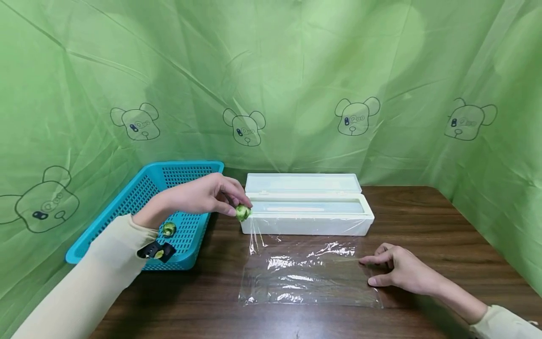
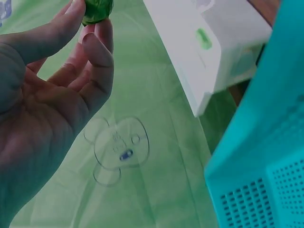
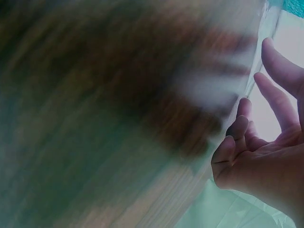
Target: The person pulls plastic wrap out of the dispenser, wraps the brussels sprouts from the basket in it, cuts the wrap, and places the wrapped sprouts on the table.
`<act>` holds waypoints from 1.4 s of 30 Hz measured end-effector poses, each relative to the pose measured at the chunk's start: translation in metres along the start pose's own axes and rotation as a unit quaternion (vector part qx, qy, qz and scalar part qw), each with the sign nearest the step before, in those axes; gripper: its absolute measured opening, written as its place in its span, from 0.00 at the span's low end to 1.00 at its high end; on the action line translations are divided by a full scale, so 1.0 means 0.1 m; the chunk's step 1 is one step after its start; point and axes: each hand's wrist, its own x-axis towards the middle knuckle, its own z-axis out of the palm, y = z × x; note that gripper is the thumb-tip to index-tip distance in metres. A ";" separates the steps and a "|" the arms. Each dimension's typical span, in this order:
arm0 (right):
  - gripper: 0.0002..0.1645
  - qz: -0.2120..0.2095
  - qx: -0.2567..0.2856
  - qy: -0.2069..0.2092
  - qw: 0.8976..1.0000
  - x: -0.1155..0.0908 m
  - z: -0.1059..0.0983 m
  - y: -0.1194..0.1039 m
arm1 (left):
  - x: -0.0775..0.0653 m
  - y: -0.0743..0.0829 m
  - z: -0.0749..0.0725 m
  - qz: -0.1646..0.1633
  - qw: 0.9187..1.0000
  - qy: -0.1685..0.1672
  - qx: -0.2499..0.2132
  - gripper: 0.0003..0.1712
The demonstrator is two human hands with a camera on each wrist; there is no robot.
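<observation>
My left hand pinches a small green Brussels sprout between thumb and fingertips, at the left front corner of the wrap box. In the left wrist view the sprout shows at the top edge, with the other fingers loosely bent below it. A clear sheet of cling film runs from the white wrap box toward me, flat over the table and wrinkled at its left. Beside the film's right edge is my right hand, thumb and forefinger spread apart with nothing between them.
A blue plastic basket stands at the left, a second sprout inside it. The box's translucent lid is raised at the back. Green curtain encloses the brown wooden table behind and at the sides.
</observation>
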 end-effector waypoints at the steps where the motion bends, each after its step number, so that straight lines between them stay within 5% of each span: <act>1: 0.30 -0.001 0.000 0.001 1.000 0.00 0.00 0.00 | 0.02 0.02 0.03 0.004 1.000 -0.003 -0.004 0.17; 15: 0.30 0.005 0.004 0.000 1.000 -0.01 -0.01 -0.01 | 0.28 0.18 0.53 0.064 0.997 -0.037 -0.028 0.17; 26: 0.31 0.009 0.013 -0.004 1.000 -0.01 -0.01 -0.02 | 0.51 0.15 0.92 0.063 0.993 -0.075 -0.070 0.18; 42: 0.31 0.009 0.016 -0.001 1.000 -0.02 -0.01 -0.04 | 0.83 0.07 1.41 0.052 0.991 -0.115 -0.051 0.19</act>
